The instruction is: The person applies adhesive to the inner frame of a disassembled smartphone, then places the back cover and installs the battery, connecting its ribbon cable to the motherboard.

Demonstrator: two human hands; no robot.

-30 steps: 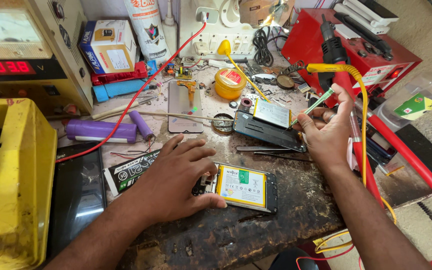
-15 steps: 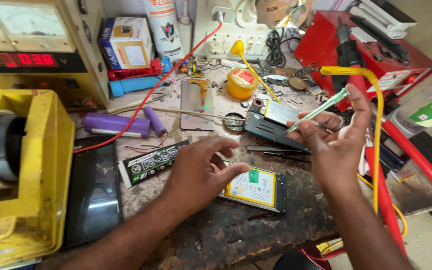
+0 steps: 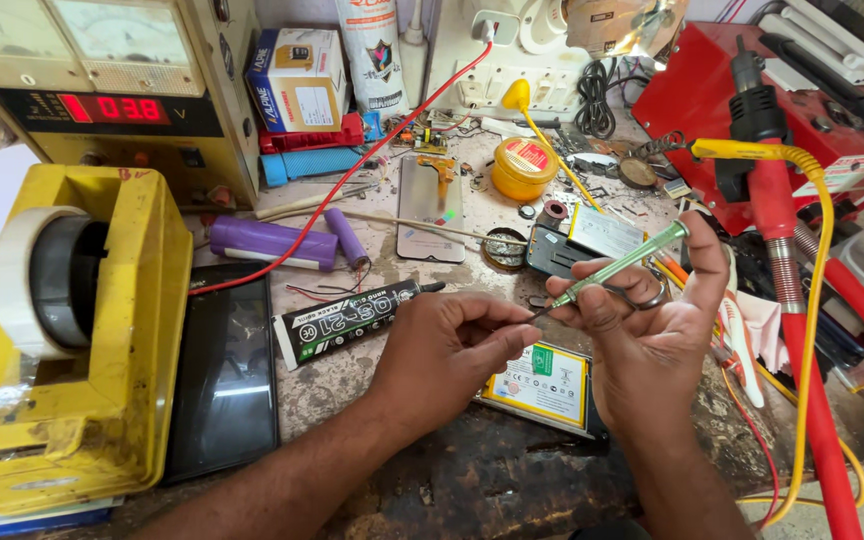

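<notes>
Green-handled screwdriver (image 3: 620, 263) pinched in the right hand (image 3: 647, 340), tip meeting the left hand (image 3: 447, 355), whose fingertips close on something too small to identify; both hands partly hide the opened phone (image 3: 544, 385) on the counter (image 3: 472, 480)

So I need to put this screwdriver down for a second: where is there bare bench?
The dark worn strip of bench at the near edge, below the open phone, is bare. A small patch lies between the glue tube and the black phone. Behind, around the yellow tin and red box, it is crowded.
</notes>
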